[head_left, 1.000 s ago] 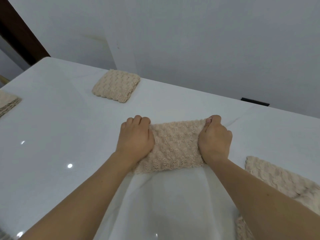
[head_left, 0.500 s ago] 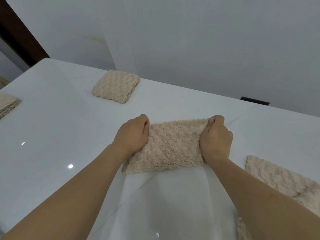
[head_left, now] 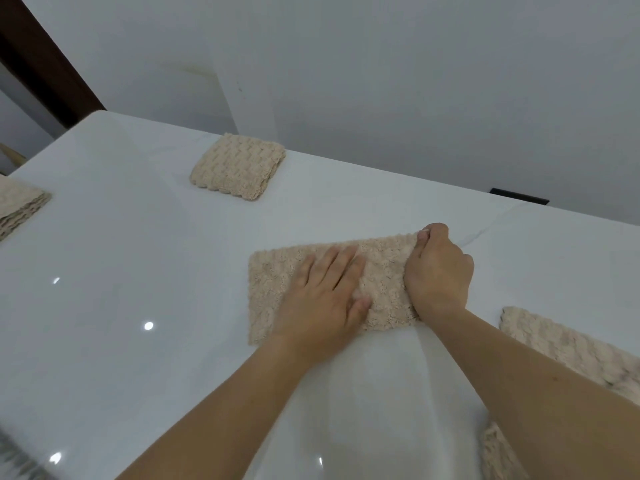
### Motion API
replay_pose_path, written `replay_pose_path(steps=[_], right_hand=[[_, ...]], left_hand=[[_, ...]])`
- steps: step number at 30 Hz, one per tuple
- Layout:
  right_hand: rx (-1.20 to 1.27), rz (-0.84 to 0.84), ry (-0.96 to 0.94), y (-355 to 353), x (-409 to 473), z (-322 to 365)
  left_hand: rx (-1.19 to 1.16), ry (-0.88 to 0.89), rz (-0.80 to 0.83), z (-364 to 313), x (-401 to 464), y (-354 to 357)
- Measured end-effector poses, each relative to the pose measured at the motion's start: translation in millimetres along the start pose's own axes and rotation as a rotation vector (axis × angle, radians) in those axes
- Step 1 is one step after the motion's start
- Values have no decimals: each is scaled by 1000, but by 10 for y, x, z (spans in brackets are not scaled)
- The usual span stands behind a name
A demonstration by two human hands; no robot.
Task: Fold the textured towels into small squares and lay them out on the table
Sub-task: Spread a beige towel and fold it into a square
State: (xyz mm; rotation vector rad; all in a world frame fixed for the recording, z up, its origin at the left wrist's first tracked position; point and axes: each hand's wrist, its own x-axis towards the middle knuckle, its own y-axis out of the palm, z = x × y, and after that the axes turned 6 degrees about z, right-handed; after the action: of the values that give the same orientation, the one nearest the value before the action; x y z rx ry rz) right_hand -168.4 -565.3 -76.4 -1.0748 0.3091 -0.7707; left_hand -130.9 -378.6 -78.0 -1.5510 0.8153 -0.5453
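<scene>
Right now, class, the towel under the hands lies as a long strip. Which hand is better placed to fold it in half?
Probably the right hand: it already pinches the right end of the towel, while the left hand lies flat near the middle, able to pin it.

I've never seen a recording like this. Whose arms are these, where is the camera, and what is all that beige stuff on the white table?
There is no machine here: these are a person's two bare arms, filmed by a wide-angle camera worn on the head, looking forward and down. That is why the arms enter from the bottom edge.

On the glossy white table lies a beige, bumpy-textured towel folded into a long strip. The left hand lies flat on it, fingers straight, pressing it down. The right hand has its fingers curled round the strip's right end, a firm grip.

Further back sits a beige towel already folded into a small square. Another folded beige towel shows at the left edge, and more beige towelling, partly hidden by the right arm, lies at the right.
</scene>
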Motion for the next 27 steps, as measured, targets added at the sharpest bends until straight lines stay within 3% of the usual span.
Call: replay_pose_path(steps=[10, 15, 17, 20, 27], right_hand=[[-38, 0, -18, 33, 26, 24], [-63, -225, -188, -183, -159, 131], [-58, -65, -316, -214, -350, 212], [-184, 284, -362, -61, -603, 239], [-297, 372, -353, 0, -568, 141]], left_hand=[[12, -140, 32, 242, -178, -32], [-5, -134, 28, 249, -174, -24], [-5, -132, 22, 250, -171, -15], [-2, -137, 14, 249, -168, -16], [-108, -167, 50, 292, -145, -68]])
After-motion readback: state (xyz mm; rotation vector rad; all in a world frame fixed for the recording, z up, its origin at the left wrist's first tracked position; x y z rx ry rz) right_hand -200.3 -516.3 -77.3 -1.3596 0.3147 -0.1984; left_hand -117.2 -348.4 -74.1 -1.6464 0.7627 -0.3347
